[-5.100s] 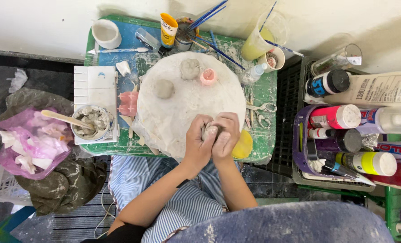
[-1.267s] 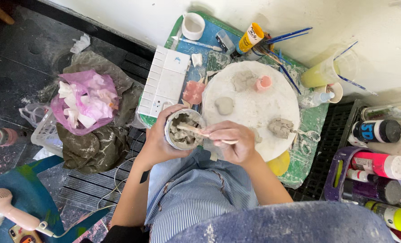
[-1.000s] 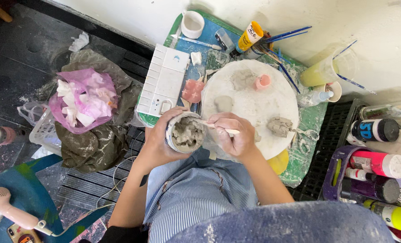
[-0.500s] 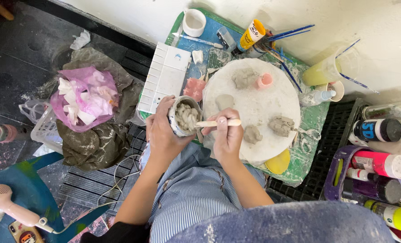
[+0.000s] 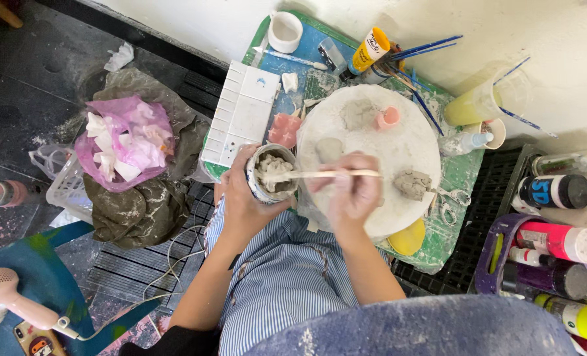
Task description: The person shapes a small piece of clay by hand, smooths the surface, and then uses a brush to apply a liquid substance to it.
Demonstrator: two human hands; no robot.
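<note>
My left hand (image 5: 244, 204) grips a small round cup of wet grey clay (image 5: 271, 173) just off the left side of a round white work board (image 5: 402, 148). My right hand (image 5: 352, 194) holds a thin wooden stick (image 5: 326, 175) lying level, its tip dipped in the clay in the cup. On the board lie a few grey clay lumps: one by my right hand (image 5: 412, 183), one in the middle (image 5: 329, 149), one at the back (image 5: 359, 113) beside a small pink piece (image 5: 388, 118).
A white paint palette (image 5: 240, 112), a white cup (image 5: 285, 31), a yellow paint tube (image 5: 367, 50) and blue brushes (image 5: 425, 49) lie on the green mat. Scissors (image 5: 453, 201) sit right of the board. Paint bottles (image 5: 557, 240) fill the right. A pink bag (image 5: 125, 138) sits on the left.
I have brought the cup in my left hand up beside the board and turned the stick level, its tip now in the clay. Five seconds ago both hands pressed clay on the board.
</note>
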